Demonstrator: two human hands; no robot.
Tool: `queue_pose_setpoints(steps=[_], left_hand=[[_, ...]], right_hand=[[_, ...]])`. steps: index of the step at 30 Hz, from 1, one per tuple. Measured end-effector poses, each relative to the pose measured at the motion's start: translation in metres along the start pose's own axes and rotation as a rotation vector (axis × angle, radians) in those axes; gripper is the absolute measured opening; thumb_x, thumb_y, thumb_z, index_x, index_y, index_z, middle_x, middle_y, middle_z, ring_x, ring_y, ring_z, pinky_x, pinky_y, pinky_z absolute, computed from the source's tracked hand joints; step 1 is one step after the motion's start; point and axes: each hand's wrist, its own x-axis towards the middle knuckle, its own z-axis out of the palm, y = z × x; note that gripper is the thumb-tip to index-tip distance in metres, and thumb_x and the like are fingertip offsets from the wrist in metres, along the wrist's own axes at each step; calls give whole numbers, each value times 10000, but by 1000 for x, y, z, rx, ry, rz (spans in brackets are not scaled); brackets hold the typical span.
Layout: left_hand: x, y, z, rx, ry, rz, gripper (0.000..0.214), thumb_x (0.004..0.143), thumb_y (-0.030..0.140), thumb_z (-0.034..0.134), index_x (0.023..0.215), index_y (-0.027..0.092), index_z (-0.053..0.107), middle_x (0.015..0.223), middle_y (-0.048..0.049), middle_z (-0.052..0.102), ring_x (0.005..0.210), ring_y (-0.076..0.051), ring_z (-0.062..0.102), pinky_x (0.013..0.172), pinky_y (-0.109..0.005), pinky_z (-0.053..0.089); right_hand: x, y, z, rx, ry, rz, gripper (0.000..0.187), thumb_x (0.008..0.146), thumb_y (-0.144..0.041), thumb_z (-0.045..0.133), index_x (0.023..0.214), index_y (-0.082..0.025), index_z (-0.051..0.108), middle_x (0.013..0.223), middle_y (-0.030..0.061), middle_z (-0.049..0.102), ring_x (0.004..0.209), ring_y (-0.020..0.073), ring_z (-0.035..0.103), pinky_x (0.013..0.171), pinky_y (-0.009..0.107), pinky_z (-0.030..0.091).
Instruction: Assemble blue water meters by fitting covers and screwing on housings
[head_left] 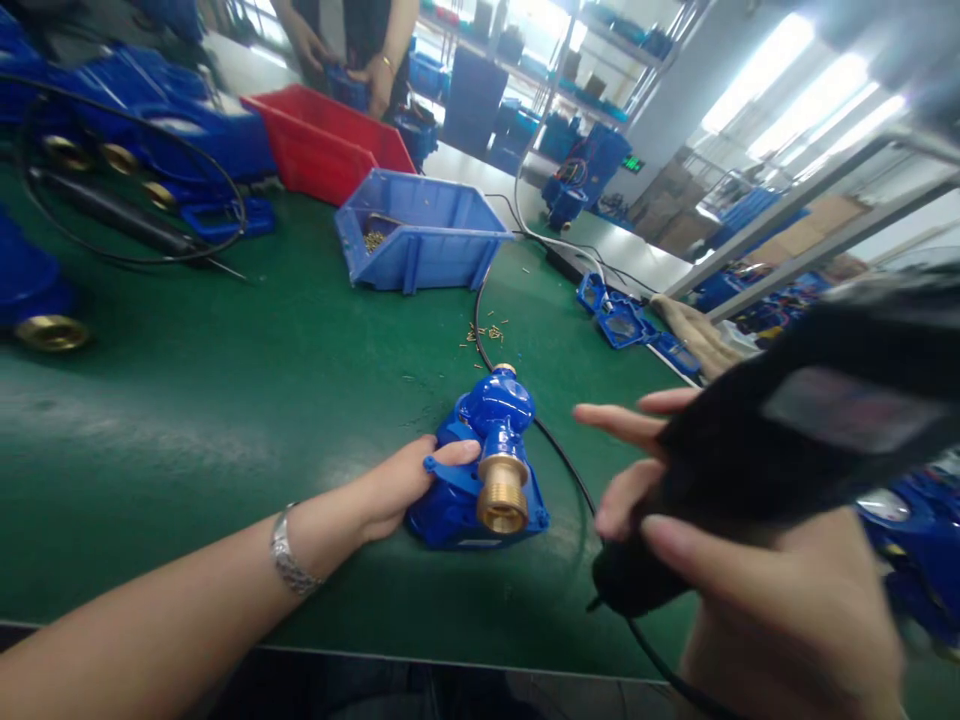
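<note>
My left hand (405, 485) grips a blue water meter (506, 405) on the green table, thumb over a blue plastic part near its edge. One brass threaded end (502, 500) of the meter faces me. Raised to the right of it, my right hand (765, 570) is wrapped round a black electric screwdriver (750, 440) with a pale label, apart from the meter. The forefinger stretches forward. A cord leaves the tool's lower end; its far end is out of frame at the right. Small brass screws (491, 332) lie scattered behind the meter.
A blue bin (442, 255) holding small brass pieces stands behind the screws, beside a red bin (300, 150). More blue meters (165, 110) and a black corded tool (112, 210) lie left. Blue plastic covers (619, 320) lie right. Another person's hands (379, 85) work beyond.
</note>
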Motion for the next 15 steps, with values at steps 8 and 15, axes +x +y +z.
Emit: queue_pose_setpoints(steps=[8,15], left_hand=[[1,-3,-14,7,-67,-25,396,760,416,642,1006,106,657,1013,-129,705,938,-257,644,874,-386,464],[-4,6,-14,2,-43,-104,498,659,303,727,1087,98,577,974,-144,706,918,-272,652,890,-425,459]], right_hand=[[-10,30,43,25,-410,125,450,587,16,547,978,-205,580,810,7,662,613,145,626,565,278,557],[-15,46,5,13,-418,113,529,584,40,572,1044,-221,578,955,50,667,882,232,640,744,376,558]])
